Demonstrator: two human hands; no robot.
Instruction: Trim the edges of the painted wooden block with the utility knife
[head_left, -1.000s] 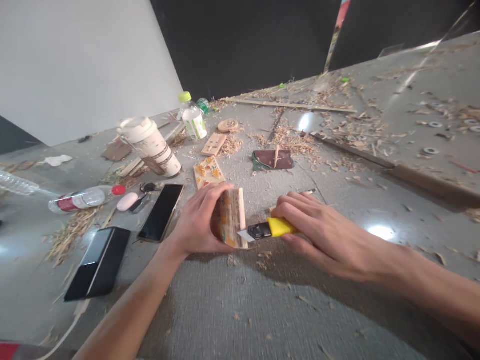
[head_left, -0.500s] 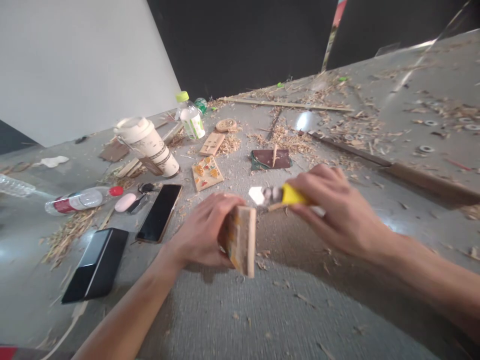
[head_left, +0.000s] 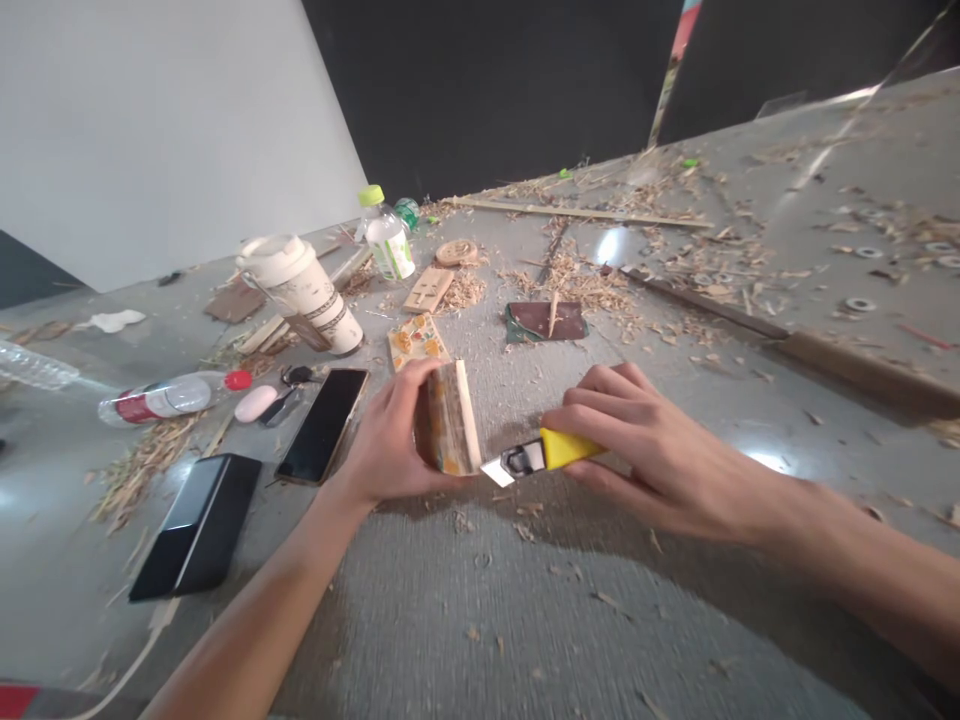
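Observation:
My left hand is closed around a small wooden block, its pale cut edge turned to the right and its painted-looking face partly hidden by my fingers. In my right hand is a utility knife with a yellow handle, fingers wrapped around it. The bare blade points left, with its tip close to the lower right edge of the block; whether it touches I cannot tell. Just behind the block lies a square wooden tile with orange patterns.
Left of my hands lie a phone, a black device on a cable, a red-capped bottle and a patterned cup. Ahead are a carved wooden piece, dark sandpaper-like sheets and a long wooden strip among shavings.
My left hand has raised and turned the wooden block, moving it slightly left and away from me. My right hand has brought the knife lower and left, its blade now beside the block.

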